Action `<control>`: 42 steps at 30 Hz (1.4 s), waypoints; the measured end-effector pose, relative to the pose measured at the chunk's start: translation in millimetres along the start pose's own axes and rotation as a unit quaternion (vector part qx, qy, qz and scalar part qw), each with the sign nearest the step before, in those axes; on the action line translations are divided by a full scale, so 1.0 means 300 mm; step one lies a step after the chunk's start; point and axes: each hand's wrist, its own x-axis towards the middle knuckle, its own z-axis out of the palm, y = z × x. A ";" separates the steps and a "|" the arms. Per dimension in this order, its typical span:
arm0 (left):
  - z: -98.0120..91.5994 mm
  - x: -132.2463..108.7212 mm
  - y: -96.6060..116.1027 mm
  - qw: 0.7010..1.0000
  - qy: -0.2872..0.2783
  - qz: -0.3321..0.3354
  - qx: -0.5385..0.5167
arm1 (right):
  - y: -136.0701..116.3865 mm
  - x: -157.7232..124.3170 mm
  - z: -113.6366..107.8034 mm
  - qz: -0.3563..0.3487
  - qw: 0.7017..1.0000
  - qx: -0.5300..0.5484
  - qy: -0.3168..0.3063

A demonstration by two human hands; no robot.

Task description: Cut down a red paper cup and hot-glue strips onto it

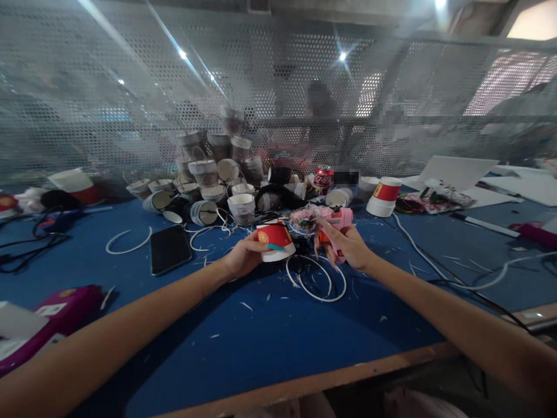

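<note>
In my left hand (243, 255) is a red and white paper cup (278, 239), tilted on its side, with my thumb lying along its outside. My right hand (348, 247) is wrapped round the handle of a pink hot glue gun (342, 219), whose nozzle end points left toward the cup. Strands and a clump of dried glue surround the nozzle, so I cannot tell whether its tip touches the cup. Loops of white cord (324, 299) lie on the blue table just below the glue gun.
Behind my hands are several stacked cup buckets (204, 171) and a red soda can (322, 179). A stack of paper cups (383, 197) stands to the right. On the left lie a black phone (170, 249) and a purple object (69, 310). A white cable (435, 270) crosses the right side.
</note>
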 end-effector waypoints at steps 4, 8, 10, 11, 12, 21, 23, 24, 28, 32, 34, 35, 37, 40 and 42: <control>-0.001 0.002 -0.002 1.000 -0.003 -0.004 0.010 | -0.004 -0.002 0.002 0.002 1.000 -0.003 -0.009; -0.001 0.006 -0.004 1.000 -0.011 -0.001 0.008 | -0.012 -0.006 0.011 0.008 1.000 0.003 -0.011; -0.001 0.007 -0.004 1.000 -0.015 0.001 0.006 | -0.014 -0.007 0.014 0.011 1.000 0.000 -0.018; 0.000 0.006 -0.003 1.000 -0.016 0.001 0.005 | -0.014 -0.007 0.014 0.013 1.000 -0.002 -0.018; 0.001 0.005 -0.002 1.000 -0.016 0.001 0.006 | -0.014 -0.007 0.013 0.012 1.000 -0.005 -0.016; -0.002 0.001 0.003 1.000 0.001 -0.001 -0.010 | -0.015 0.001 -0.008 0.000 1.000 -0.030 -0.005; -0.002 0.001 0.003 1.000 -0.002 0.000 -0.013 | -0.014 0.002 -0.010 -0.002 1.000 -0.029 -0.002; -0.001 0.001 0.003 1.000 -0.003 0.001 -0.013 | -0.012 0.003 -0.011 -0.004 1.000 -0.027 -0.001; 0.008 -0.003 0.006 1.000 -0.005 0.004 -0.007 | -0.011 0.004 -0.013 -0.010 1.000 -0.029 0.004; 0.012 -0.006 0.009 1.000 0.002 0.002 -0.010 | -0.011 0.007 -0.018 -0.005 0.999 -0.036 0.009; 0.011 -0.007 0.010 1.000 0.002 0.002 -0.009 | -0.008 0.009 -0.021 -0.002 0.999 -0.037 0.006; 0.010 -0.007 0.010 1.000 0.001 0.002 -0.008 | -0.006 0.010 -0.022 -0.001 0.999 -0.034 0.006; 0.007 -0.006 0.010 1.000 -0.005 0.000 -0.006 | -0.003 0.011 -0.023 -0.001 1.000 -0.027 0.010; 0.000 -0.003 0.006 1.000 -0.011 -0.003 -0.003 | -0.005 0.006 -0.021 0.004 1.000 -0.022 0.007; -0.003 0.000 0.002 1.000 -0.007 -0.003 0.004 | -0.010 0.001 -0.016 0.012 0.999 -0.029 -0.005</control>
